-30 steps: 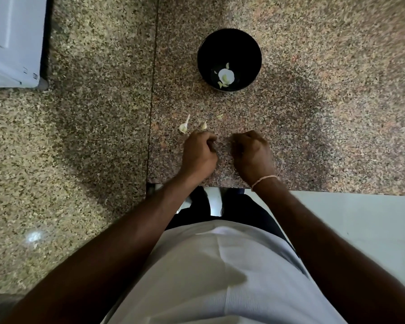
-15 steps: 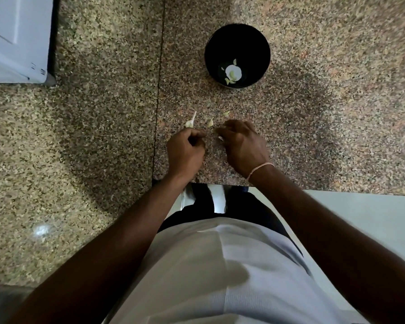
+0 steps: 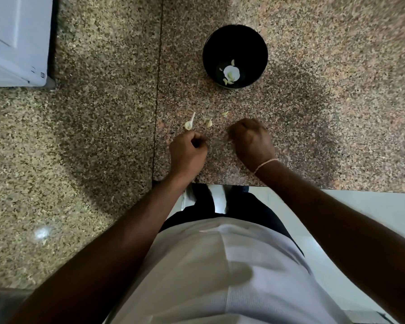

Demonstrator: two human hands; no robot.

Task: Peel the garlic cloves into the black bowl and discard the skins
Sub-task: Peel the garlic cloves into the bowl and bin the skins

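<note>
Speckled granite surface (image 3: 91, 136). Left hand (image 3: 187, 153) and right hand (image 3: 253, 141) side by side near front edge, apart, both with fingers curled under; whether either holds anything cannot tell. Three garlic cloves (image 3: 189, 123) (image 3: 209, 122) (image 3: 225, 113) lie on surface just beyond hands. Black bowl (image 3: 235, 38) farther back, pale garlic pieces (image 3: 231, 73) inside. White appliance (image 3: 17, 40) at far left; no readable writing.
</note>
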